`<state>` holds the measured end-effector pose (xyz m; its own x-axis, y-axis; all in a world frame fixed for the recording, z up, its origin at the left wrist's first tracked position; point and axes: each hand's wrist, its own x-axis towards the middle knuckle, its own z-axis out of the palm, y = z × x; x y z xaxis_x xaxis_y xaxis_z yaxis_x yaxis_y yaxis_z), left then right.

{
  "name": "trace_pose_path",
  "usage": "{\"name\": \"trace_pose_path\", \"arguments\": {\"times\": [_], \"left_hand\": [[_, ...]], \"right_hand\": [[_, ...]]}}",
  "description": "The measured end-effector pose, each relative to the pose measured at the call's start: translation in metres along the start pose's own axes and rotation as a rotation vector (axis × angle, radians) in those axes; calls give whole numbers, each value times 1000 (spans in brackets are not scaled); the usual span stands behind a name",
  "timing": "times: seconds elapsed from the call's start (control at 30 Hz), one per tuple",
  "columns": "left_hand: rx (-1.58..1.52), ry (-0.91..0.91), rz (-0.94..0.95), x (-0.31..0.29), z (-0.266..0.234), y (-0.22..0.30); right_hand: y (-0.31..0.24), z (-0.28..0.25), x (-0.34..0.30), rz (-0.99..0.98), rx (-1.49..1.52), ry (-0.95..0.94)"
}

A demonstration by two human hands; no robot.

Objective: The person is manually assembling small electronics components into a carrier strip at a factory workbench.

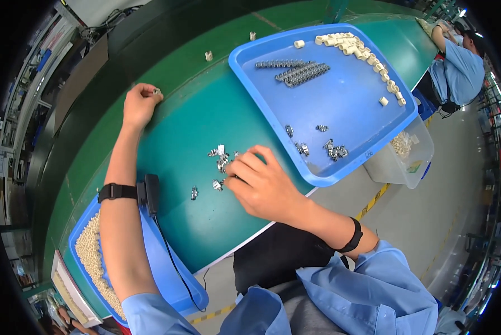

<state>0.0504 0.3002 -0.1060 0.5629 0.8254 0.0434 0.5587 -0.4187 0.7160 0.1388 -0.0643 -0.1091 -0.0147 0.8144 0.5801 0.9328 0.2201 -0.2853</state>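
Observation:
My left hand reaches out to the far left. Its thumb and fingers pinch a small piece, mostly hidden, showing a pale and metallic end. Bent over a loose group of small shiny metal clip-like parts is my right hand. Its thumb and forefinger close at a metal part on the green work surface; the fingers partly hide the contact. One more metal part lies apart, nearer to me. Two cream cylindrical pieces, one here, stand beyond the left hand on the green strip.
A blue tray at right holds cream rings, rows of metal parts and loose ones. Another blue tray with cream pieces sits under my left forearm. A clear bin stands below right. A person sits far right.

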Motion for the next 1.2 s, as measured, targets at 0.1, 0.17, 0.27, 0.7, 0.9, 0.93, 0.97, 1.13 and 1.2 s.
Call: {"name": "trace_pose_path", "arguments": {"times": [0.1, 0.17, 0.27, 0.7, 0.9, 0.93, 0.97, 1.13, 1.2], "left_hand": [[53, 71, 55, -8, 1, -5], [191, 260, 175, -20, -3, -4], [94, 288, 157, -48, -33, 11], [177, 353, -56, -291, -173, -33], [396, 335, -220, -309, -117, -46], [422, 352, -236, -304, -111, -41], [447, 368, -252, -300, -105, -36], [417, 415, -220, -287, -102, -57], [399, 423, -185, -283, -104, -66]], "right_hand": [[0, -2, 6, 53, 39, 14], [-1, -1, 6, 48, 61, -11], [-3, 1, 5, 41, 89, -47], [-4, 2, 1, -144, 65, 65], [-4, 2, -2, -127, 153, 99], [-4, 0, -3, -125, 146, 103], [-4, -1, -4, -131, 146, 99], [-5, -4, -6, -146, 221, 74], [-2, -6, -7, -137, 243, 52]]}}
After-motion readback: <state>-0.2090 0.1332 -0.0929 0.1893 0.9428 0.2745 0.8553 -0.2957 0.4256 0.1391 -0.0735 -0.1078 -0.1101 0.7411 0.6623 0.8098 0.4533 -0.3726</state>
